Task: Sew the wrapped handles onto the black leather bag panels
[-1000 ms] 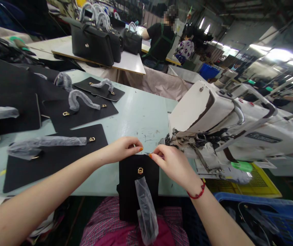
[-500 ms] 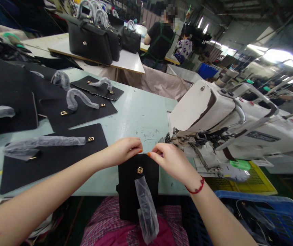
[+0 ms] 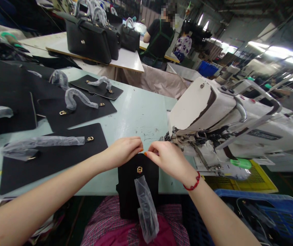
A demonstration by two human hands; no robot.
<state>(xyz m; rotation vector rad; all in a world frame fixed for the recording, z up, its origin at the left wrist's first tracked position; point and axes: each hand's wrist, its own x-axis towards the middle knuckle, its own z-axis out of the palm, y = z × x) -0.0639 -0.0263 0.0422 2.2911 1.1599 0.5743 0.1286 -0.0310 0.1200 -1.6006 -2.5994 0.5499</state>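
Black panel (image 3: 129, 184) lies at the near edge of the surface (image 3: 138, 112), long axis running away from the person, lower half hanging off over the lap. Its top edge sits right under both hands. Left hand (image 3: 124, 150) comes in from the left and right hand (image 3: 168, 159) from the right, about equally near. Both are pinched closed, fingertips almost meeting just above the gold clasp (image 3: 139, 169). Whether they nip the edge itself or something thin on it, I cannot tell (too small, and the thumbs cover it). Wrapped strap (image 3: 146, 205) hangs down from the clasp. Sewing machine (image 3: 213, 109) stands just beside the right hand, with its needle area hidden behind the knuckles.
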